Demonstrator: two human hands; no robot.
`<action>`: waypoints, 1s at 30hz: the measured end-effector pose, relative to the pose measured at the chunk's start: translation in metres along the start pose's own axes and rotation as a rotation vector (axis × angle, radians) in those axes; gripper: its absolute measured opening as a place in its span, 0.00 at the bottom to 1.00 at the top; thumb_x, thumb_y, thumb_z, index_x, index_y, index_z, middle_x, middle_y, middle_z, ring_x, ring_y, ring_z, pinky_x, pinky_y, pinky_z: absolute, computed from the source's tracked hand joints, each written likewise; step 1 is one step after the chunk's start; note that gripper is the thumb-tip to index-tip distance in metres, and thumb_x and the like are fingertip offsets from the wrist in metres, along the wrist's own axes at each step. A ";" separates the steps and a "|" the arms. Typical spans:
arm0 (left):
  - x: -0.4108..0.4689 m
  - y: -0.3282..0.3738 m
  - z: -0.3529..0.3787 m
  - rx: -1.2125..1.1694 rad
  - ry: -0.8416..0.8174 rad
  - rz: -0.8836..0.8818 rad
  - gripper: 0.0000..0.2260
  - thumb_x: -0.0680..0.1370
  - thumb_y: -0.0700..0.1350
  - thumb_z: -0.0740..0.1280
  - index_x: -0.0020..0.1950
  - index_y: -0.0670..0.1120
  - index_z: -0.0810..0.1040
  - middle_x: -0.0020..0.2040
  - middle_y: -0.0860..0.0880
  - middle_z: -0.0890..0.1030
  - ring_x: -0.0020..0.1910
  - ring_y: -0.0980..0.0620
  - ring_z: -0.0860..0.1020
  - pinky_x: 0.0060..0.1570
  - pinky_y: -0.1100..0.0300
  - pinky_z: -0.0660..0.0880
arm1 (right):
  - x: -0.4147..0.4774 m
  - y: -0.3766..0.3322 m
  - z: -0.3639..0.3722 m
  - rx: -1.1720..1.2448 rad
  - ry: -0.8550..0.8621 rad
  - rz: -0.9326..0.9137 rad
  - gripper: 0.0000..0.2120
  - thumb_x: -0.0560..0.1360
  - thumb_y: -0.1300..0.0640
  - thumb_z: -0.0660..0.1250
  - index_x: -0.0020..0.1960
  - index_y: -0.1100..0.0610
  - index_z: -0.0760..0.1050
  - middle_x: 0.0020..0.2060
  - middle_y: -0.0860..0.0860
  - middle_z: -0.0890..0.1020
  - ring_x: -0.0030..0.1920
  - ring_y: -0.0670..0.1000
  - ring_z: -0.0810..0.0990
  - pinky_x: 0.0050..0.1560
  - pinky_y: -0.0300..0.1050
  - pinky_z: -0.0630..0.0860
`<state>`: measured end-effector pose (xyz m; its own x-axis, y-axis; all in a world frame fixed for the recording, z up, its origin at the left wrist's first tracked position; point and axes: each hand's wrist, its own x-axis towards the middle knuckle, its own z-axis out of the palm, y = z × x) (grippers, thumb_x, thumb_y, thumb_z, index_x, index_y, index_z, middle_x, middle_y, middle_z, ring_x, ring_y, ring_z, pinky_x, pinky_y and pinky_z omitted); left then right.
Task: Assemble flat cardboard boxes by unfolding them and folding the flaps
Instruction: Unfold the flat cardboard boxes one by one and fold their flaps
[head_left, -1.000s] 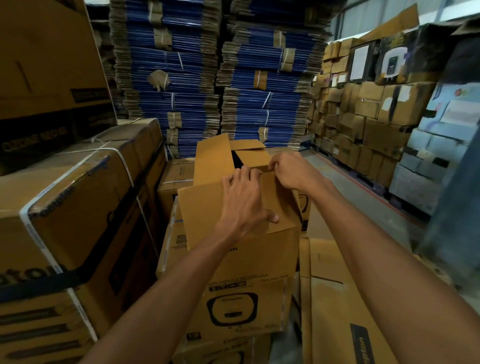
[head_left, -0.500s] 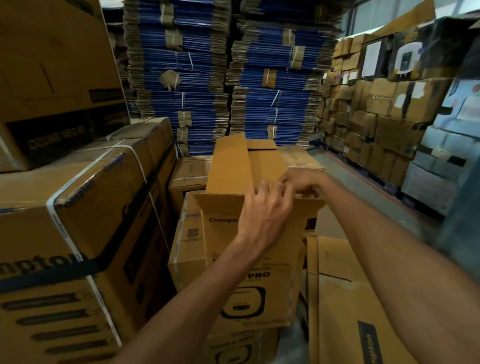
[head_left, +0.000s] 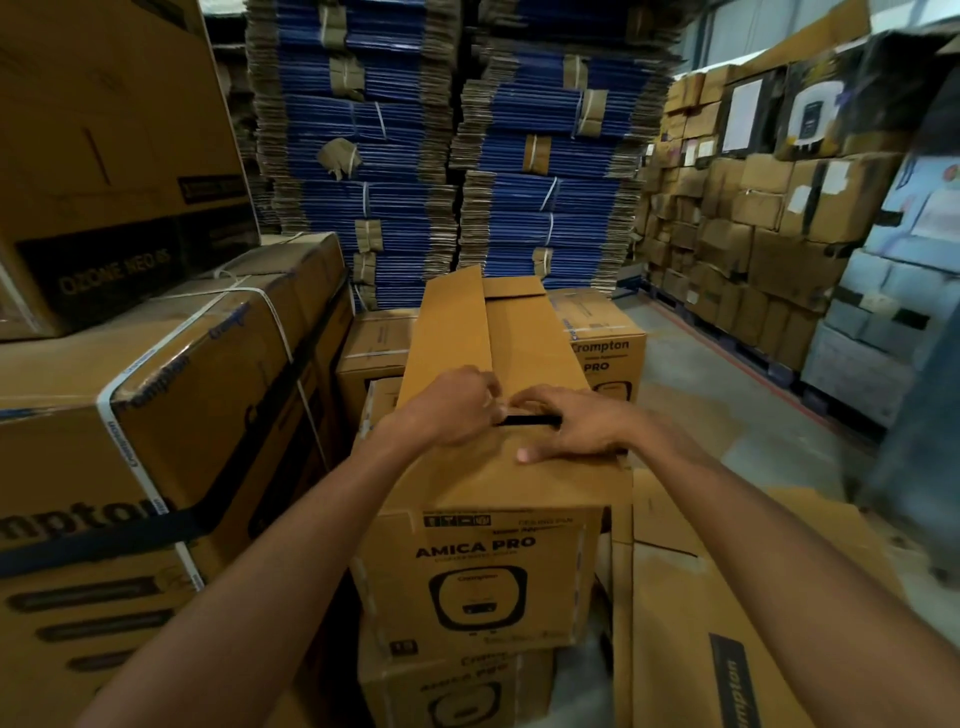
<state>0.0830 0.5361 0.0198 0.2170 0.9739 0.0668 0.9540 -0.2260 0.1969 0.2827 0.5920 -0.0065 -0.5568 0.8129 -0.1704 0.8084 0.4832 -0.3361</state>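
Left hand (head_left: 452, 408), fingers curled, grips the long flap (head_left: 449, 332) of the box (head_left: 493, 577). Right hand (head_left: 576, 428), fingers apart, presses its top.

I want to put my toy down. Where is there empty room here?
The grey floor between the box being folded and the stacked boxes on the right is bare. So is the top of the strapped box on the left. It is crowded on the folded box's top, under the left hand and right hand.
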 end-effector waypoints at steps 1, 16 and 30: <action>0.005 -0.010 0.007 0.099 -0.072 0.038 0.19 0.84 0.55 0.63 0.72 0.49 0.73 0.72 0.46 0.71 0.65 0.44 0.72 0.65 0.50 0.69 | 0.001 0.001 0.008 -0.073 0.022 -0.011 0.48 0.65 0.24 0.69 0.79 0.37 0.55 0.80 0.44 0.60 0.78 0.53 0.60 0.74 0.58 0.60; -0.018 -0.059 -0.029 -0.238 0.663 -0.134 0.10 0.82 0.42 0.64 0.64 0.46 0.72 0.64 0.46 0.75 0.59 0.48 0.75 0.61 0.47 0.75 | 0.001 0.035 0.026 -0.132 0.177 0.001 0.46 0.67 0.30 0.73 0.78 0.32 0.52 0.82 0.43 0.48 0.82 0.51 0.44 0.75 0.71 0.41; -0.018 -0.006 -0.025 -0.538 0.490 -0.316 0.26 0.82 0.53 0.62 0.78 0.51 0.59 0.46 0.49 0.79 0.39 0.49 0.81 0.40 0.52 0.81 | 0.002 -0.020 -0.021 -0.042 0.378 -0.024 0.16 0.81 0.57 0.63 0.68 0.50 0.76 0.61 0.52 0.81 0.61 0.54 0.78 0.60 0.51 0.70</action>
<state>0.0686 0.5189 0.0415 -0.2823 0.9019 0.3269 0.6969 -0.0414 0.7160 0.2697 0.5907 0.0190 -0.4721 0.8601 0.1931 0.8076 0.5098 -0.2965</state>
